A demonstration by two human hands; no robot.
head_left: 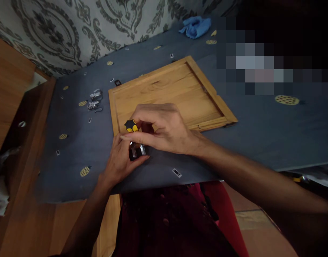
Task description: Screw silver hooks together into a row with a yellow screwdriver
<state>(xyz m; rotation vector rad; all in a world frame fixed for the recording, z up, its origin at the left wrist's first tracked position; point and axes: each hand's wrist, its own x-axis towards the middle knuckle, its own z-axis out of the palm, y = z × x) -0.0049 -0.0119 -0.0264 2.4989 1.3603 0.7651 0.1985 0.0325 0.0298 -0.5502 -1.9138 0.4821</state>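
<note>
My right hand (164, 125) is closed around a screwdriver (131, 125) with a black and yellow handle, held upright with its end up. My fingers cover most of the handle, and the tip is hidden. Just below, my left hand (121, 157) curls around a black and shiny metal piece (137, 150), likely a hinge, near the front left corner of a wooden cabinet door (164, 85). The door lies flat on the cloth, its recessed panel facing up. Two metal hinges (94, 100) rest to the left of the door.
A dark blue tablecloth (73, 153) with pineapple prints covers the table. A blue cloth (196, 26) is bunched up at the back. A small black item (117, 82) lies by the door's far left corner. Wooden furniture (16, 89) borders the left side, and patterned wallpaper (80, 25) the back.
</note>
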